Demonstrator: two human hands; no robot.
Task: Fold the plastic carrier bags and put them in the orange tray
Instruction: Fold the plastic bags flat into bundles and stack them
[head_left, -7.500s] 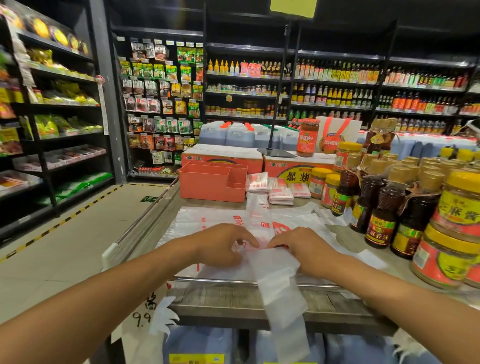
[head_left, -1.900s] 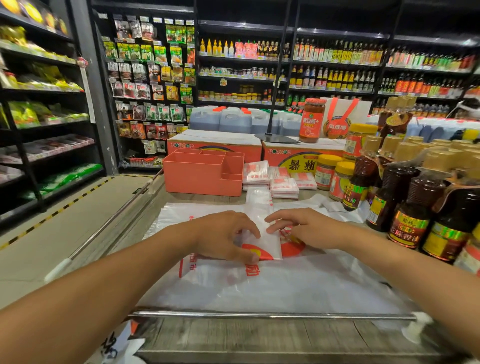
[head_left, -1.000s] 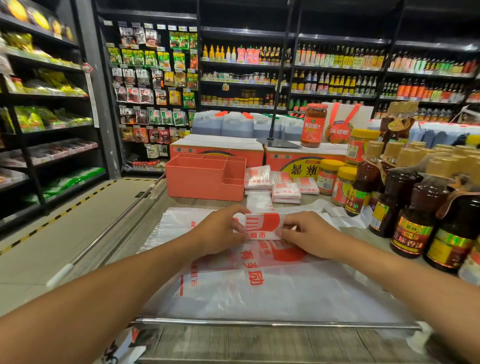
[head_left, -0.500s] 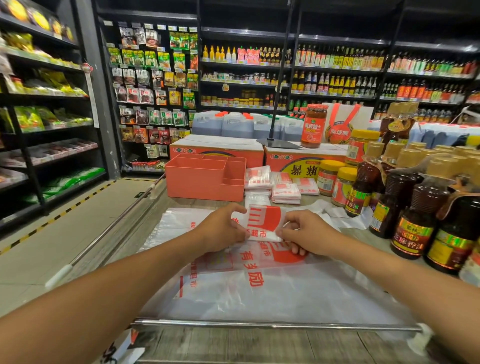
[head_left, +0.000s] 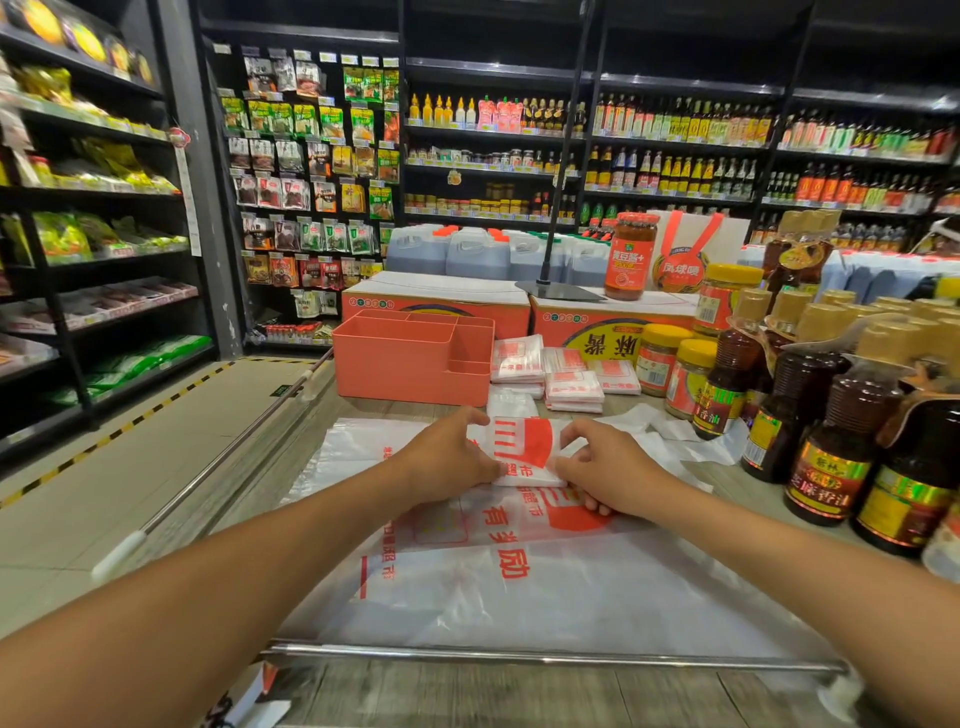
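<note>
Item in hand: one folded bag (head_left: 524, 452), white with red print, small and near square, no marked long axis. It lies on the spread bags (head_left: 519, 587) on the counter (head_left: 467, 696), straight ahead of me. My left hand (head_left: 447, 460) has its fingers (head_left: 475, 418) curled onto the left edge, gripping. My right hand (head_left: 610, 473) has fingers bent, pinching the right edge. The tray (head_left: 405, 369), orange and compartmented, stands beyond the folded bag and to its left, nearer my left hand. I judge the carry goes forward and leftward. A stack (head_left: 571, 387) of finished ones sits just right of the tray, outside it. Whether the tray holds any, I cannot tell.
</note>
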